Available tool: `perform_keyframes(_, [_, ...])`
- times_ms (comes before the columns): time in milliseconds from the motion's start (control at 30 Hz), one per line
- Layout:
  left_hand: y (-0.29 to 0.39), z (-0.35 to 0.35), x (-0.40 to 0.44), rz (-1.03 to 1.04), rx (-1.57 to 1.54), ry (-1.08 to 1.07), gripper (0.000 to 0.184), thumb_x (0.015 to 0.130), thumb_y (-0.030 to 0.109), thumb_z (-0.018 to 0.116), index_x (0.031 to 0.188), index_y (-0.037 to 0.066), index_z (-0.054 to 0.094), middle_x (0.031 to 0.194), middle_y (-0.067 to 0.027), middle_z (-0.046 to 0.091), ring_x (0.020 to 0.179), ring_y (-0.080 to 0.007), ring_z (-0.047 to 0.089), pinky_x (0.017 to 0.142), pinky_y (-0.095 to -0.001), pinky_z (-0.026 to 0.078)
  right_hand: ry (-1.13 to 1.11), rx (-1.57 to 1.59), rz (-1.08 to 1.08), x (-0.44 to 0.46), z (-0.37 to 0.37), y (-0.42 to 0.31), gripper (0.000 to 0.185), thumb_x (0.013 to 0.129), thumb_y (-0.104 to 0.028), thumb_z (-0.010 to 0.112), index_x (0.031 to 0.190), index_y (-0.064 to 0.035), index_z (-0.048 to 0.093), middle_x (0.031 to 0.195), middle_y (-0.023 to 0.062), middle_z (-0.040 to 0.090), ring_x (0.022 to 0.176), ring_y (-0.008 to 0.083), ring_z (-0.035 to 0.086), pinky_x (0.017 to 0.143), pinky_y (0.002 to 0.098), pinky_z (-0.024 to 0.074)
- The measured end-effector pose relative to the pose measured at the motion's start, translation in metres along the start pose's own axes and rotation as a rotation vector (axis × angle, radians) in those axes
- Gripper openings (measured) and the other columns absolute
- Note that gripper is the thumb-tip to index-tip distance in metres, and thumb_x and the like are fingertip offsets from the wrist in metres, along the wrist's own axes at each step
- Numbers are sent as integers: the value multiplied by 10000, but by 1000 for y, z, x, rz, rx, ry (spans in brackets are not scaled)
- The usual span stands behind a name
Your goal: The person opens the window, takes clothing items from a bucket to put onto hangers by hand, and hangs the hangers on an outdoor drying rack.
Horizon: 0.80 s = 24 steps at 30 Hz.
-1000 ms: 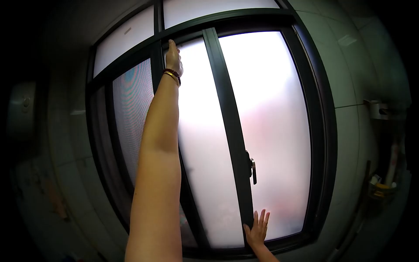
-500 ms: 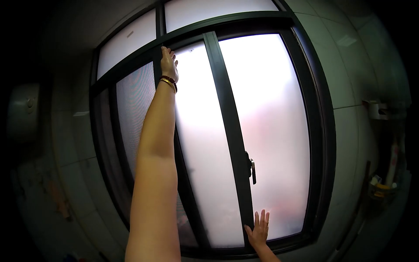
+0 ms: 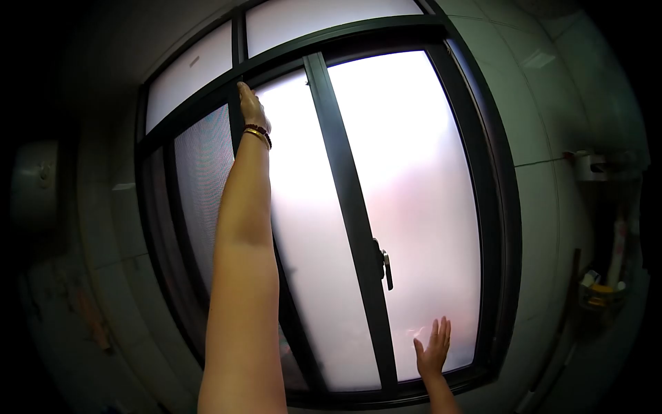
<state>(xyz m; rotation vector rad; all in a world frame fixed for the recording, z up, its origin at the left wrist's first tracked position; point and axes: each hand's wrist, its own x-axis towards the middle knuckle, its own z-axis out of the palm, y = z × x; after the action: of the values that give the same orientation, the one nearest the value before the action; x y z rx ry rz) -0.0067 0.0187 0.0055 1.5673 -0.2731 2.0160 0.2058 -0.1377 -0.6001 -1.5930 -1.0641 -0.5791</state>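
A dark-framed sliding window (image 3: 322, 117) with frosted panes fills the middle of the view. My left hand (image 3: 252, 109), with a dark red beaded bracelet (image 3: 261, 129) and a gold bangle (image 3: 256, 134) at the wrist, reaches up to the top of the upright frame bar beside the mesh screen (image 3: 205, 159). Its fingers extend upward against the bar and are partly hidden. Low down, my right hand (image 3: 433, 355) is open, fingers upright and thumb apart, in front of the right frosted pane (image 3: 414, 200). Above it sits the window handle (image 3: 387, 269) on the middle bar.
Tiled wall (image 3: 538, 228) surrounds the window. On the right wall are a pale holder (image 3: 589, 167) and a basket (image 3: 601, 295) with items in it. A rounded pale appliance (image 3: 34, 183) hangs in the dim left side.
My right hand has moved right, off the middle bar and over the right pane. My left hand has turned slightly, showing less of its fingers. The view has shifted a little.
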Motion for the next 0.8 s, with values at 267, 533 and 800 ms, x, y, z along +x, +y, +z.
perform_keyframes(267, [5, 26, -38, 4, 98, -103, 810, 879, 628, 193, 1414, 40, 40, 1471, -173, 91, 1371, -263, 78, 1105, -377, 27, -92, -183, 27, 2, 18, -1, 957, 752, -515, 601, 1410, -39, 95, 1471, 199, 18, 1361, 361, -15, 1087, 488, 69])
perform_keyframes(533, [4, 29, -50, -10, 141, -167, 831, 873, 635, 210, 1409, 21, 46, 1459, -213, 80, 1365, -303, 67, 1106, -399, 84, -158, -50, -74, -15, 23, -26, 762, 828, -501, 514, 1362, -22, 257, 1442, 201, 178, 1335, 378, 140, 1056, 494, 176])
perform_keyframes(800, [18, 20, -38, -120, 84, -223, 863, 873, 633, 233, 1392, -27, 36, 1457, -222, 59, 1357, -333, 86, 1100, -421, 115, 321, 87, 184, 26, 3, 39, 656, 861, -340, 543, 1341, 8, 264, 1354, 241, 300, 1258, 393, 278, 1024, 449, 253])
